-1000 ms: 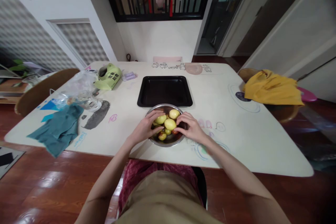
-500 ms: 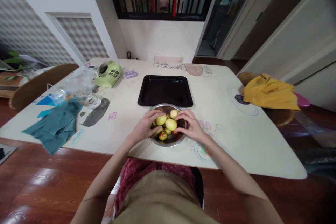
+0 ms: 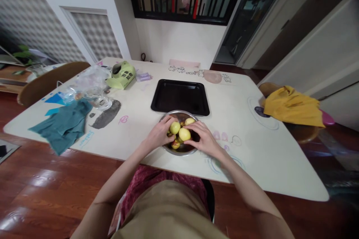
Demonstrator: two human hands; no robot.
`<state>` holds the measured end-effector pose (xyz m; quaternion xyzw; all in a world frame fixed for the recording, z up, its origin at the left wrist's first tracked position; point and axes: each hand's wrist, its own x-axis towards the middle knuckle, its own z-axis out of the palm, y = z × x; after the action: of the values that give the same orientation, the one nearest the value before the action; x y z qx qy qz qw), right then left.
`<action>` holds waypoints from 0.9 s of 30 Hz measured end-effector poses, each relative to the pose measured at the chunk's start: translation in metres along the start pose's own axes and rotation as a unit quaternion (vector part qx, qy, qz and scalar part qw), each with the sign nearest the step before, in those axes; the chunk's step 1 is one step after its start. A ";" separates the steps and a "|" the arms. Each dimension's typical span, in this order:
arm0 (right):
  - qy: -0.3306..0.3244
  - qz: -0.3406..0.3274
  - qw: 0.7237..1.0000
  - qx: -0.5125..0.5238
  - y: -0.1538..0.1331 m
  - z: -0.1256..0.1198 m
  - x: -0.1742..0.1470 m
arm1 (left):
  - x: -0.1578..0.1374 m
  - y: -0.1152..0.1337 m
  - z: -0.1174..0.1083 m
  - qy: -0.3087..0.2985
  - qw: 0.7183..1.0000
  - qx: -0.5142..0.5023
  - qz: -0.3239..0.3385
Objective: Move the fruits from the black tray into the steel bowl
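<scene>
A round steel bowl [image 3: 183, 153] stands near the front edge of the table, holding several small smooth fruits, mostly yellow-green, some with red-brown patches. Their exact kind I cannot make out. Reaching in from the left, my left hand [image 3: 160, 133] has thumb and fingers closed about a yellow-green fruit [image 3: 175, 127]. From the other side, my right hand [image 3: 204, 138] grips a paler yellow fruit [image 3: 184, 134] between thumb and fingertips. Both fruits are close together above the others. Another pale fruit [image 3: 189, 121] lies at the bowl's far side, by my right fingers.
Just beyond the bowl lies a black baking tray [image 3: 207, 110]. On the left are a teal cloth [image 3: 63, 125], clear plastic packaging [image 3: 95, 97] and a green carton [image 3: 122, 76]. A yellow cloth [image 3: 293, 108] hangs over a chair at the right.
My right hand has closed in on the pale yellow fruit, and the two fruits at my hands sit slightly higher. The whole view has shifted a little.
</scene>
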<state>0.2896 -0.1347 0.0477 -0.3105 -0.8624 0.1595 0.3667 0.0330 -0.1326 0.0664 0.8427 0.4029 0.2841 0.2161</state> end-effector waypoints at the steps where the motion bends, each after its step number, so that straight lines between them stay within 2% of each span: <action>1: -0.005 0.001 1.000 -0.001 -0.002 0.000 0.000 | 0.000 0.000 -0.001 0.004 1.000 -0.001 -0.003; 8: -0.022 -0.011 0.999 0.026 -0.005 0.003 0.003 | -0.007 0.004 -0.021 0.012 0.999 -0.008 -0.036; 12: -0.016 -0.020 0.999 0.023 -0.001 0.000 0.004 | -0.009 0.005 -0.020 -0.004 0.999 0.010 -0.042; 15: 0.020 -0.016 1.000 0.004 0.003 -0.006 0.004 | -0.008 0.006 -0.016 -0.011 0.999 0.033 -0.039; 19: 0.064 0.034 0.996 -0.052 0.011 -0.012 0.004 | -0.006 0.005 -0.014 -0.005 0.998 0.063 -0.009; 23: 0.029 0.066 0.994 -0.082 0.017 -0.010 0.005 | -0.005 0.003 -0.014 -0.005 0.998 0.067 0.019; 27: 0.012 0.053 0.998 -0.027 0.020 -0.009 0.011 | -0.007 -0.001 -0.013 -0.017 0.999 0.016 0.028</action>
<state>0.2984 -0.1126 0.0495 -0.3672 -0.8443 0.1513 0.3599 0.0208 -0.1359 0.0737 0.8616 0.3802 0.2692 0.2018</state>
